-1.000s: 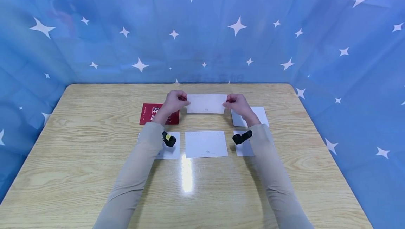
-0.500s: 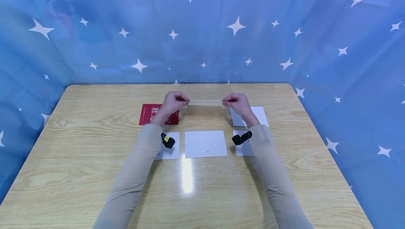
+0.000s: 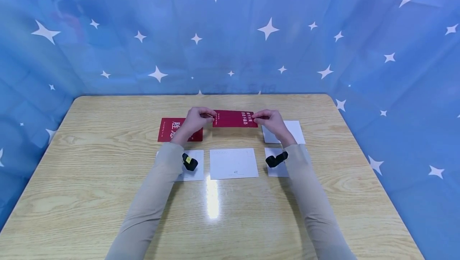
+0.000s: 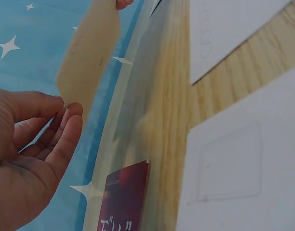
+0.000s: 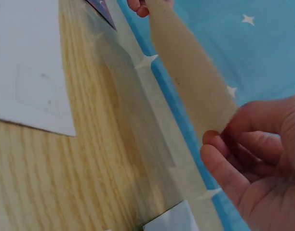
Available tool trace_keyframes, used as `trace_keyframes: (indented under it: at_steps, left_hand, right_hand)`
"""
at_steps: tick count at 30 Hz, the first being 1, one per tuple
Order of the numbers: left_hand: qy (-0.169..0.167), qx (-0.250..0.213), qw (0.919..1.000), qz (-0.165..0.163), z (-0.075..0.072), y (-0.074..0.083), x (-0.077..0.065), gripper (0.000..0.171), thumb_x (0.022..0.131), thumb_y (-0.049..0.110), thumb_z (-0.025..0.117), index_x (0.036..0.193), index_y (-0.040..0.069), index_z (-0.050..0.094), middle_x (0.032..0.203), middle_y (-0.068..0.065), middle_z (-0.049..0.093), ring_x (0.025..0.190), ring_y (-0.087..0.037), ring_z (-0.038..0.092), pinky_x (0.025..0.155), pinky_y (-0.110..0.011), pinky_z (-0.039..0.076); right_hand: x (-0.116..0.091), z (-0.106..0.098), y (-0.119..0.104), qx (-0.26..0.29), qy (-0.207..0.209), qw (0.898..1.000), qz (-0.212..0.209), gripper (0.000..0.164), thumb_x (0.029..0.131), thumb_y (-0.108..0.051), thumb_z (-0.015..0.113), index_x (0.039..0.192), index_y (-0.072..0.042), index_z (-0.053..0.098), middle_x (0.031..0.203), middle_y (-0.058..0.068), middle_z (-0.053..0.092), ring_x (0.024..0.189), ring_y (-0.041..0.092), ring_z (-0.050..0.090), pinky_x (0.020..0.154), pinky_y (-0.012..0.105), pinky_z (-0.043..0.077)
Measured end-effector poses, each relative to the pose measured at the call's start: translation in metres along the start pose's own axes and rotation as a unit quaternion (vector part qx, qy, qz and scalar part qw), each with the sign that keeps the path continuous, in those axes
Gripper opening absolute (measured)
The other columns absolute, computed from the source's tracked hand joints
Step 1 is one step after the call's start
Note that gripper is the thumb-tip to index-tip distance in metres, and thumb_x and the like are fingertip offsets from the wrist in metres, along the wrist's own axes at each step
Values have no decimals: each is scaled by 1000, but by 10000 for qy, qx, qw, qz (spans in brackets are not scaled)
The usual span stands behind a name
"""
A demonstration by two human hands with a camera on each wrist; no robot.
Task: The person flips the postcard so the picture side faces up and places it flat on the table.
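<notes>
Between both hands a postcard (image 3: 231,119) is held above the far part of the table, its red face with white characters turned to the head camera. My left hand (image 3: 199,118) pinches its left edge between thumb and fingers; my right hand (image 3: 269,120) pinches the right edge. Both wrist views show the card's plain back, shaded tan, with tiny print. Under the left forearm lies a red postcard (image 3: 166,129), partly covered by that hand and wrist. A white card (image 3: 294,130) lies beneath the right wrist.
A front row of white cards lies on the wooden table (image 3: 230,232): a left card (image 3: 195,174), a middle card (image 3: 233,164) and a right card (image 3: 278,171), the outer two partly hidden by the sleeves. Behind the table hangs a blue star-patterned cloth (image 3: 230,52).
The held postcard has been flipped over: its white side faced the head camera, then it stood edge-on, and now the red side shows. The cards on the table have not moved.
</notes>
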State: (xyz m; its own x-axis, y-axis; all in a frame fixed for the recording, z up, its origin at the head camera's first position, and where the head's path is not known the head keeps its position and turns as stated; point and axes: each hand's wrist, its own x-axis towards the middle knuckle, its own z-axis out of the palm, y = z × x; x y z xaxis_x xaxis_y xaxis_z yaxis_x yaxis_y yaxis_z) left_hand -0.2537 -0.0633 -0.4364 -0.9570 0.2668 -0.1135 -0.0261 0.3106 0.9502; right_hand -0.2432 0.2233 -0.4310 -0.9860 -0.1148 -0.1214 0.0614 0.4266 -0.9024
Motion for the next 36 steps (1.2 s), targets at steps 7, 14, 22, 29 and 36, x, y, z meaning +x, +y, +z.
trace_keyframes:
  at_steps: [7,14,22,29,36]
  left_hand:
    - [42,121,9992,-380,2,-2,-2,31,89,5,61,120,8,63,104,-12,61,97,-24,60,85,-37,50]
    - [39,415,9985,-348,7,-6,1,32,87,3,63,119,6,63,100,-13,63,90,-22,60,72,-27,49]
    - [13,684,9973,-279,12,-13,2,32,87,1,62,119,4,63,110,-13,60,91,-23,59,71,-28,49]
    - [-80,1015,9948,-93,15,-13,2,30,85,-1,63,115,-1,64,111,-16,61,90,-25,60,74,-30,51]
    - [-80,1445,9894,-76,18,-10,5,29,84,3,66,113,-1,65,113,-16,61,96,-25,57,80,-33,50]
  right_hand:
    - [-3,3,3,-222,-132,9997,-37,27,87,-1,63,113,3,63,119,17,54,105,29,54,80,30,48]
    - [-5,7,3,-412,-208,9989,43,25,87,1,63,112,5,63,117,19,54,102,30,54,80,32,48]
    - [-3,10,11,-579,-236,9980,74,25,85,3,64,110,3,65,113,16,55,97,27,55,81,33,49]
    - [-3,11,10,-871,-384,9954,72,25,85,2,64,110,4,65,114,16,54,97,27,54,81,34,48]
    - [-2,13,8,-1076,-457,9931,24,25,84,0,66,109,5,65,114,18,55,94,27,55,79,33,48]
